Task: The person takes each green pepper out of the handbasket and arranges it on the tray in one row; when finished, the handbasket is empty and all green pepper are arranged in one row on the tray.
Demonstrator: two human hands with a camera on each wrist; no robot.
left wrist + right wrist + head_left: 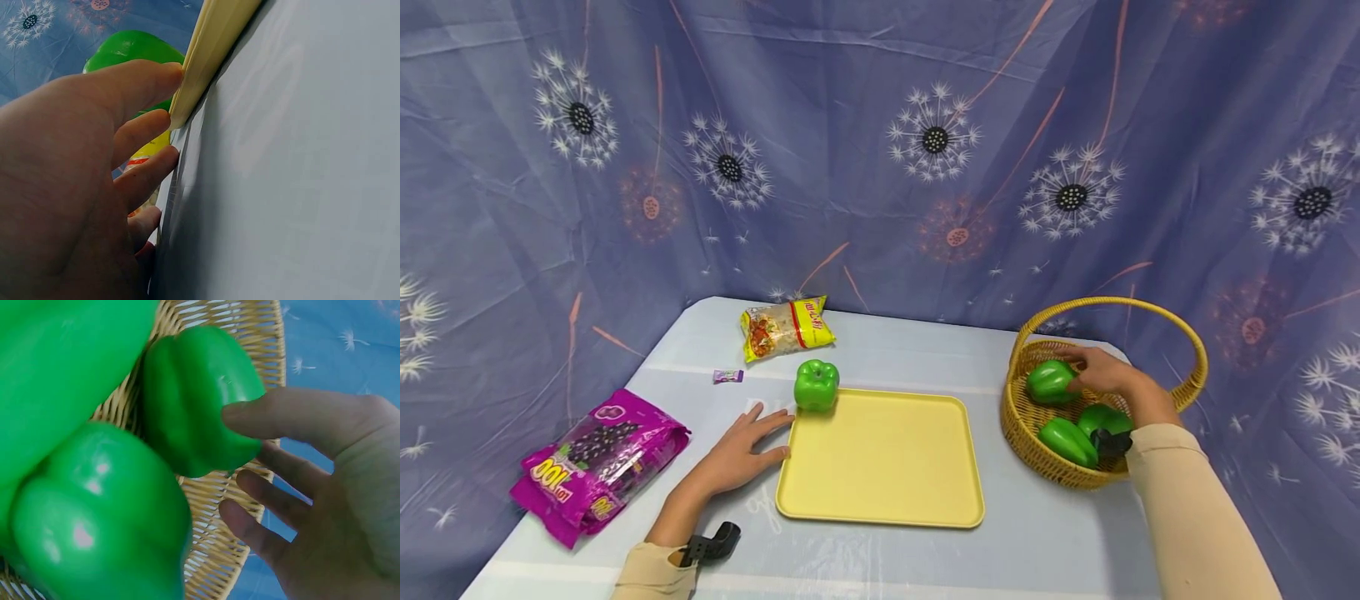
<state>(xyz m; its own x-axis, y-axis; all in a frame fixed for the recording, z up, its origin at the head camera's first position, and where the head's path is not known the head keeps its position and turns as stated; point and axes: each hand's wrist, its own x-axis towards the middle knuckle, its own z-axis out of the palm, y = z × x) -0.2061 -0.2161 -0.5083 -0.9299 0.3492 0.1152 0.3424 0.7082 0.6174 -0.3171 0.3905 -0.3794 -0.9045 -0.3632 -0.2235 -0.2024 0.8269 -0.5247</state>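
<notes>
In the head view, my left hand (741,454) rests beside the left edge of a yellow tray (887,458), its fingers spread. Seen from the left wrist, the thumb touches the tray's rim (203,56). A green bell pepper (816,385) sits at the tray's back left corner. My right hand (1105,372) reaches into a wicker basket (1026,433) holding several green peppers. Its thumb lies against the rearmost pepper (194,400) and the other fingers extend loosely along that pepper's far side. Another pepper (100,512) lies closer to the right wrist camera.
A purple snack bag (602,462) lies at the table's left edge. Behind the tray are a yellow food packet (786,327) and a small purple wrapped candy (727,377). The basket's tall handle (1108,302) arches over the right forearm's side. A patterned curtain (850,167) hangs behind the table.
</notes>
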